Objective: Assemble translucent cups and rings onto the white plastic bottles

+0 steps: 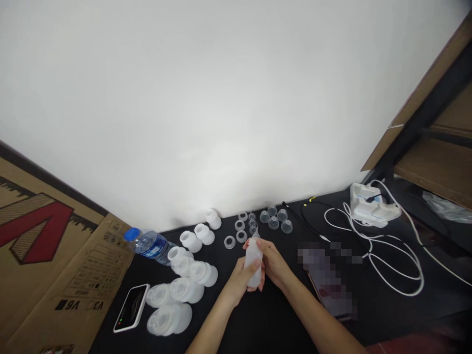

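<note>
Both my hands hold one small translucent white squeeze bottle (253, 255) upright over the black table (265, 319). My left hand (239, 282) wraps its lower body from the left. From the right, my right hand (273, 263) grips the same bottle, fingers closed round it. Just beyond the bottle lie several clear plastic rings (236, 233) and small clear caps (275, 219). To the left lie several more empty white bottles (186, 280) on their sides.
A water bottle with a blue cap (147, 242) lies at the left by a large cardboard box (55, 265). A phone (132, 308) lies near the front left. White cables (387, 246) and a white charger block (372, 206) sit at the right, under wooden shelving (435, 147).
</note>
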`<state>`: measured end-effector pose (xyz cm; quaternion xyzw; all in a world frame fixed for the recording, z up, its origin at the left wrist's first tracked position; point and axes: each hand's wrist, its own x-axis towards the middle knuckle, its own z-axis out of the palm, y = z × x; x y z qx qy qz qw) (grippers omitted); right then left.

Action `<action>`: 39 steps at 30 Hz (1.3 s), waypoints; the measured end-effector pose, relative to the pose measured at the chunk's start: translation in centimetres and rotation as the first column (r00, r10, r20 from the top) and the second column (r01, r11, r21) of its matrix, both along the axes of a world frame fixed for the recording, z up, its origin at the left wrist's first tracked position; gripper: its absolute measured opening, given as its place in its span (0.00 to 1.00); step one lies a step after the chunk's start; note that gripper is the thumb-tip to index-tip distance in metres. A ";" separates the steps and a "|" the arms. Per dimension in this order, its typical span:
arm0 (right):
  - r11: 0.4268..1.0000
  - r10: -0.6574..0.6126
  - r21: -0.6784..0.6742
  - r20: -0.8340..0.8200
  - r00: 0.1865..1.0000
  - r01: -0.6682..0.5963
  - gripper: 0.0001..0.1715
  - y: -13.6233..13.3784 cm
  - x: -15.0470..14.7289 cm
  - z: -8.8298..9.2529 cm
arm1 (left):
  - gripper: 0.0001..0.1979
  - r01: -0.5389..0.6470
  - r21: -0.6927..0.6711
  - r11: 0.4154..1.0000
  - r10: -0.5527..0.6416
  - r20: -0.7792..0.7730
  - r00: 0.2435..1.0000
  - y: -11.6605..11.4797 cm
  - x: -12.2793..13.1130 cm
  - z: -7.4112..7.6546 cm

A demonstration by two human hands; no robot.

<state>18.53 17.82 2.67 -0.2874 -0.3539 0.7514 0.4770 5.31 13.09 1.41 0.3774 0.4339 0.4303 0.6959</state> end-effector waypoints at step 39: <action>0.780 -0.611 0.536 0.541 0.579 0.322 0.48 2.0 1.8 -2.3 | 0.34 -0.255 0.140 0.957 0.253 0.031 0.967 1.0 -1.2 -0.3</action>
